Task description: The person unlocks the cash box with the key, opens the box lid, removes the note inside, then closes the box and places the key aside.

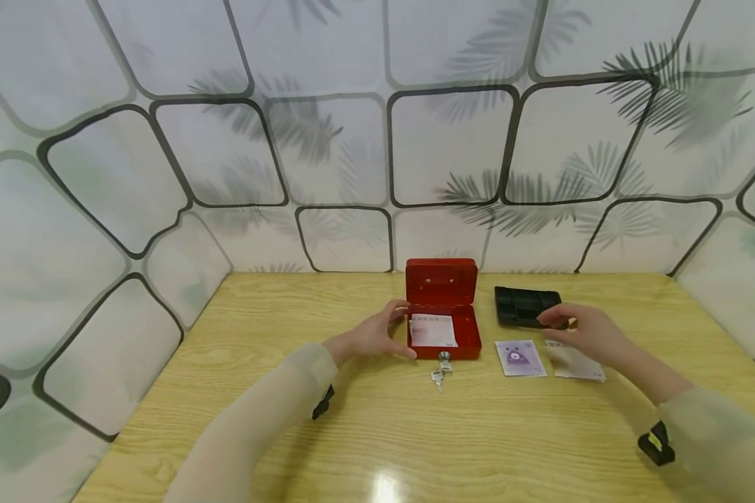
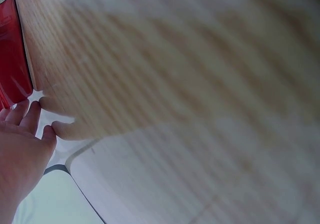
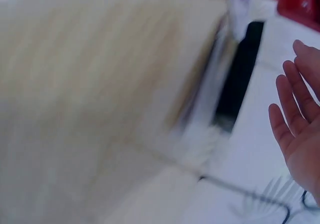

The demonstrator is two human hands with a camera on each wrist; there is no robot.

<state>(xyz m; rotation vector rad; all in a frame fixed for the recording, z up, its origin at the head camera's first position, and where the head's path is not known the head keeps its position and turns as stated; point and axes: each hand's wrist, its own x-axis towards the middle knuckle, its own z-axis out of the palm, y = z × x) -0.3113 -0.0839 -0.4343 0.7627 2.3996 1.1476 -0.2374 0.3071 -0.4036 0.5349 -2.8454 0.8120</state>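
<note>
Reaching to the nine o'clock side of the red box (image 1: 468, 328), the left hand (image 1: 374, 337) is held with thumb and fingers wide apart, set along that side; whether any pressure is applied cannot be told. The right hand (image 1: 594, 335) is held at three o'clock from the box, its fingers loose and lightly bent, with nothing seen between them. Beneath it, pale cards (image 1: 580, 367) are partly covered. Just beside these, at nine o'clock, a purple card (image 1: 520, 358) is laid flat. Past the right fingertips, toward eleven o'clock, a black tray (image 1: 522, 306) is seen. Inside the box a whitish card (image 1: 433, 331) is laid; its lid (image 1: 442, 281) is raised at twelve o'clock. At six o'clock, keys (image 1: 437, 378) are hung. All is set on a wooden table (image 1: 377, 433), backed by a leaf-patterned wall (image 1: 453, 147).
</note>
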